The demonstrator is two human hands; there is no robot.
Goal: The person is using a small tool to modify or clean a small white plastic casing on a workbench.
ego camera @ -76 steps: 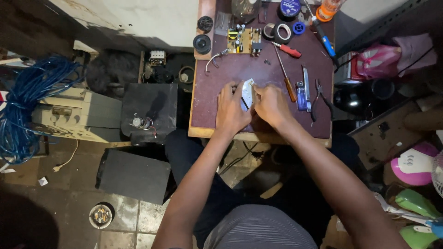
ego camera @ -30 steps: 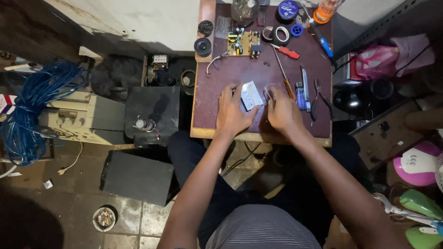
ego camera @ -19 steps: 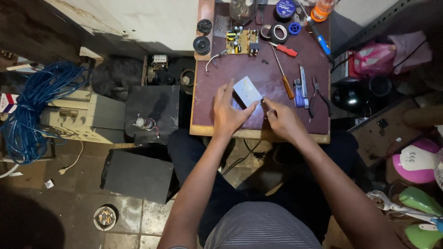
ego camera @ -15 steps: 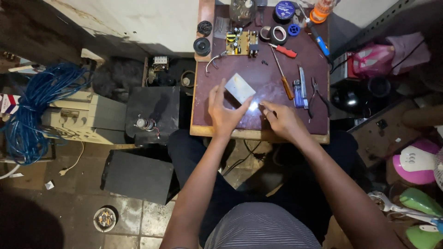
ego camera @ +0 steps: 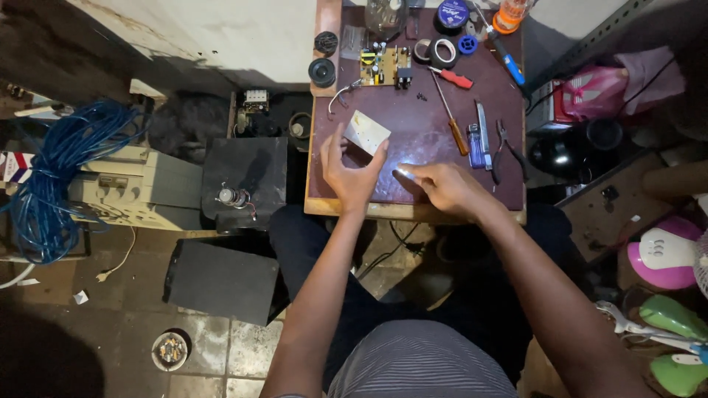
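White rectangular box (ego camera: 366, 131) held tilted in left hand (ego camera: 348, 171) above maroon table (ego camera: 428, 133).

1. My left hand (ego camera: 352, 171) & right hand (ego camera: 446, 188): both bare, no gloves, no rings or watch I can see.
2. Forearms bare right up to the bottom edge of the frame; no sleeves in view.
3. Shirt: thin grey-and-dark horizontal stripes, seen at bottom centre.
4. Legs: dark trousers, prob. navy or black, plain, no markings I can make out.
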